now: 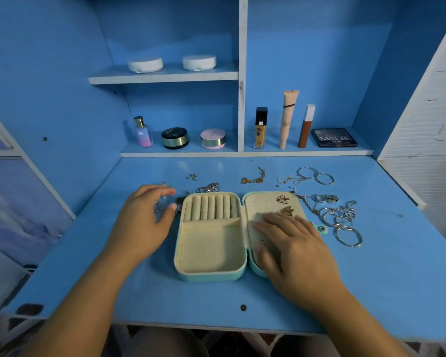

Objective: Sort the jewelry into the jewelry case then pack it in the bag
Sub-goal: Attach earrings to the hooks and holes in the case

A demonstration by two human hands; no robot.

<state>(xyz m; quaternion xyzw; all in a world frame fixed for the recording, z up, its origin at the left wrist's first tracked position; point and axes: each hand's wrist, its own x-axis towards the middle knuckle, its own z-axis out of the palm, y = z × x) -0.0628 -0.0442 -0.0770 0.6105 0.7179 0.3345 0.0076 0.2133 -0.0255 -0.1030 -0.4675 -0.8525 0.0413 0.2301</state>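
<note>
A mint jewelry case lies open on the blue desk, cream inside, with ring rolls in its left half. Two gold butterfly earrings are pinned on the right lid panel. My right hand rests flat on that lid, fingers spread. My left hand hovers left of the case, thumb and fingers curved over small silver pieces, not closed on them. Loose rings and bangles lie right of the case; a gold chain and silver hoops lie behind it. No bag is in view.
Cosmetics stand on the low shelf behind: a perfume bottle, two round jars, foundation tubes and an eyeshadow palette. Two white compacts sit on the upper shelf. A white panel borders the right side.
</note>
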